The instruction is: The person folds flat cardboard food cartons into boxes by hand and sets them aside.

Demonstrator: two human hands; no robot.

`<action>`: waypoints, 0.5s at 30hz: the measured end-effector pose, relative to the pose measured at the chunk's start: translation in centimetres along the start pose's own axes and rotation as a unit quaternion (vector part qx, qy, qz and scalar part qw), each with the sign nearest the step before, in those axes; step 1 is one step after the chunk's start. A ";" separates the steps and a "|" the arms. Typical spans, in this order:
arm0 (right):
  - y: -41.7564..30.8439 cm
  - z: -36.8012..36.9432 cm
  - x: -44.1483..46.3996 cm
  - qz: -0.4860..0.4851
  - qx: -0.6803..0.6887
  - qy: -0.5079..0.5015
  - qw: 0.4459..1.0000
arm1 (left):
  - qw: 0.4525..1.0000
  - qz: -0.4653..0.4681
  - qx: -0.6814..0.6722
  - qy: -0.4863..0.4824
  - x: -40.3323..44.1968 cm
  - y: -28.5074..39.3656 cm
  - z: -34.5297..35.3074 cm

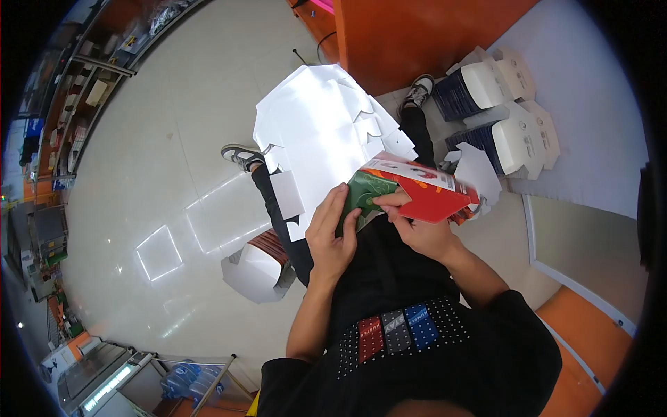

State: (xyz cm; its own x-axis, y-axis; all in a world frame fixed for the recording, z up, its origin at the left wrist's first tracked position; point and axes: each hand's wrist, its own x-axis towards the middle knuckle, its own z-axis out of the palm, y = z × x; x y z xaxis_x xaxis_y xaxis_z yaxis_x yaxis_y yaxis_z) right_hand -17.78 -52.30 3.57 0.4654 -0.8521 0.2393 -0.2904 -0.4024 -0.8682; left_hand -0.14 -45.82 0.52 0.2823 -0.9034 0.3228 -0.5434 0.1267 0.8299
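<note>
A printed carton (431, 197), red with a green panel and a white strip, is held above my lap. My left hand (332, 233) grips the green panel at its left edge, thumb on the near side. My right hand (420, 233) is closed at the carton's lower edge, index finger reaching onto the green panel. Beneath and beyond the carton, a stack of white die-cut card sheets (313, 125) lies over my legs, its flaps and notched edges overlapping to the right.
Stacks of folded white and dark blue cartons (479, 87) stand at the upper right by the wall. Another carton stack (260, 267) rests on the floor at my left. An orange panel (417, 42) rises ahead; shelves (80, 104) line the far left.
</note>
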 end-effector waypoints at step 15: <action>-1.1 1.9 -1.3 0.005 -0.056 0.049 0.997 | 0.997 0.025 0.059 0.031 -0.8 1.8 1.2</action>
State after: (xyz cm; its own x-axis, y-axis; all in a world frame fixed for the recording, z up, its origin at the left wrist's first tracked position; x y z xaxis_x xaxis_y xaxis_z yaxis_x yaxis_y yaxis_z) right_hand -16.49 -50.08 3.34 0.3797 -0.8826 0.2773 -0.3889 -0.4242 -0.8178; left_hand -2.32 -45.34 1.16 0.2983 -0.8700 0.3926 -0.6458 0.1189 0.7542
